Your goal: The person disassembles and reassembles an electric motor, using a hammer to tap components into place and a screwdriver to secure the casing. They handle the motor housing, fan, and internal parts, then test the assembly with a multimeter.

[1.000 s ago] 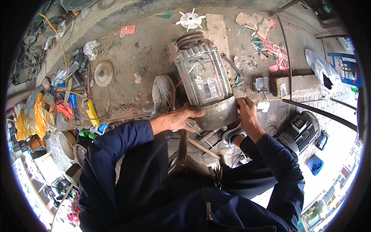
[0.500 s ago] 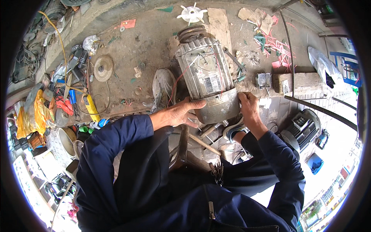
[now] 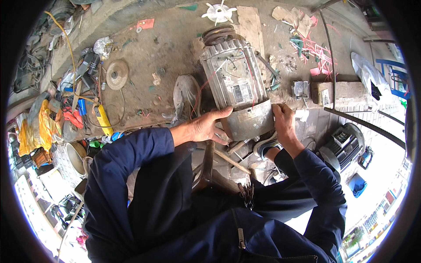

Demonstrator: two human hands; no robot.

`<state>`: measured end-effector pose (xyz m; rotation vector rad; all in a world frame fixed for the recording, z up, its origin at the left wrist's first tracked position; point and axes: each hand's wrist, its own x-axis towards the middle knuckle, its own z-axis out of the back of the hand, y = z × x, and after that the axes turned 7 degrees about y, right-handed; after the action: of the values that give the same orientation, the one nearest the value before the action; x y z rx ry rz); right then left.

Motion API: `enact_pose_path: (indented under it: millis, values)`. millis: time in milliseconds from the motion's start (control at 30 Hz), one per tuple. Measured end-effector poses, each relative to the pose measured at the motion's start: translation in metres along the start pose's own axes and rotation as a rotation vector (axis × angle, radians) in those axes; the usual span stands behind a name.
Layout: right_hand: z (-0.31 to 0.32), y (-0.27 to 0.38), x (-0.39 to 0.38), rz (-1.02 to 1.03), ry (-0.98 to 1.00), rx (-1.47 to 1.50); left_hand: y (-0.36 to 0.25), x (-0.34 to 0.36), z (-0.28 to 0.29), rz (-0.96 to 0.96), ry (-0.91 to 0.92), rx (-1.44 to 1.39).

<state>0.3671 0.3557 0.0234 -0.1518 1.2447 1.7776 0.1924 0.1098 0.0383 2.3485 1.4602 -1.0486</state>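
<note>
A grey electric motor (image 3: 229, 74) lies on the dirty work surface, with loose thin wires across its ribbed body and a pulley at its far end. Around its near end sits a round metal fan cover (image 3: 249, 122), a little askew against the body. My left hand (image 3: 205, 126) is on the cover's left side, thumb on top and the fingers curled at the edge. Gripping the cover's right rim is my right hand (image 3: 285, 125), with the fingertips pressed together. The cover's underside is hidden.
Beyond the motor lies a white plastic fan (image 3: 219, 13). A wrench (image 3: 265, 64) and a small metal box (image 3: 301, 89) are to its right, near a wooden block (image 3: 344, 93). A dusty grey cloth thing (image 3: 184, 94) lies left. Another motor (image 3: 342, 147) stands on the floor.
My left thumb has shifted slightly farther up the cover's left side. The cover has tilted a little, while my right hand stays at its right rim.
</note>
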Motion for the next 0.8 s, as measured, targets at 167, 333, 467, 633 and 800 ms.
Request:
enact_pose_path:
  millis: [167, 333, 467, 633, 800]
  values:
    - [0.001, 0.007, -0.003, -0.022, -0.004, 0.014, -0.001, 0.002, 0.002, -0.009, 0.010, -0.015]
    - [0.002, 0.009, -0.004, -0.018, 0.003, -0.013, 0.000, 0.003, 0.004, -0.024, 0.044, -0.029]
    - [0.004, 0.011, -0.002, -0.045, 0.025, 0.006, 0.001, 0.004, 0.004, -0.043, 0.044, -0.055]
    - [0.012, 0.036, -0.008, 0.179, 0.009, -0.098, 0.000, 0.002, 0.001, -0.058, 0.025, -0.068]
    - [0.019, 0.076, -0.027, 0.690, 0.083, -0.240, -0.004, -0.002, -0.003, -0.046, 0.019, -0.079]
